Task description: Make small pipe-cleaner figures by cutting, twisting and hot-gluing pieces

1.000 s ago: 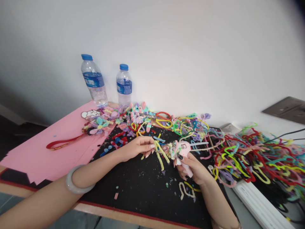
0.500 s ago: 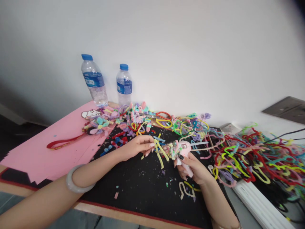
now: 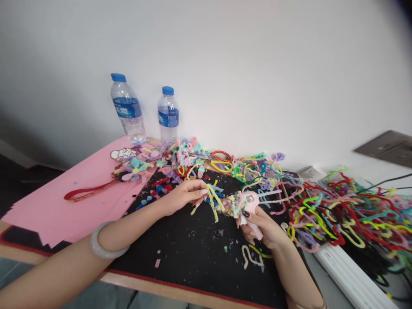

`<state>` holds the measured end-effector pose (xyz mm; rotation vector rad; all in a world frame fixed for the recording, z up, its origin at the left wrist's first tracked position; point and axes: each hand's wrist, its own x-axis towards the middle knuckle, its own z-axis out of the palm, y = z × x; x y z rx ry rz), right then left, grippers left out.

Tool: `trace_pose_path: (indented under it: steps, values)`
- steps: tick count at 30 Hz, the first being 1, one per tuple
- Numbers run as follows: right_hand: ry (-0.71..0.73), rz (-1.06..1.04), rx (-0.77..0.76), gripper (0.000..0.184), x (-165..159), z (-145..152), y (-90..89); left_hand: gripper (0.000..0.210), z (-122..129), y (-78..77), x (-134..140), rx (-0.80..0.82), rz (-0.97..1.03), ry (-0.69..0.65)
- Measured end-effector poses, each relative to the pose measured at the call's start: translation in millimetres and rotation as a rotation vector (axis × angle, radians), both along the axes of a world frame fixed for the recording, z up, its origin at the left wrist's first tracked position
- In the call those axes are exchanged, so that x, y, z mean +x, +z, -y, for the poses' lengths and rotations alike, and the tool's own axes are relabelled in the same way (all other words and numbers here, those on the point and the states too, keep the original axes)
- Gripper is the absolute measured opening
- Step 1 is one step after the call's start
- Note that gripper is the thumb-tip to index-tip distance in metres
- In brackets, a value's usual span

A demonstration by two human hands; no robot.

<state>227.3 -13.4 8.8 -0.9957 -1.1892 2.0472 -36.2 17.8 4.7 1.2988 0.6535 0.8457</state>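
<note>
Pinched between the fingertips of my left hand (image 3: 187,196) is a bent yellow pipe cleaner (image 3: 214,201), its strands hanging over the black mat. My right hand (image 3: 259,225) grips a pink hot glue gun (image 3: 251,201) by its handle. The gun's front is crusted with coloured fluff and bits, and its nozzle points left towards the yellow pipe cleaner, a small distance away. A pale glue stick (image 3: 271,193) sticks out of its back. Below my right hand, cream and yellow pipe cleaner pieces (image 3: 252,256) lie on the mat.
Pink paper sheets (image 3: 80,193) with a red strap (image 3: 86,193) lie on the left. Two water bottles (image 3: 127,107) stand by the wall. Scissors (image 3: 222,161) rest on heaped pipe cleaner pieces behind the mat (image 3: 180,266). At right are tangled pipe cleaners (image 3: 347,214) and a white power strip (image 3: 350,274).
My left hand and the yellow pipe cleaner have shifted slightly left and up, away from the nozzle. My right hand has moved a little to the right with the glue gun.
</note>
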Motion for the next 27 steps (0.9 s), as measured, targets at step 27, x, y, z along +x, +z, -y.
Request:
trace_pose_path:
  steps: [27]
  values:
    - [-0.048,-0.044,-0.015,0.031,-5.5,1.1,-0.2,0.022,1.8,0.3,-0.3,-0.050,0.040,-0.082]
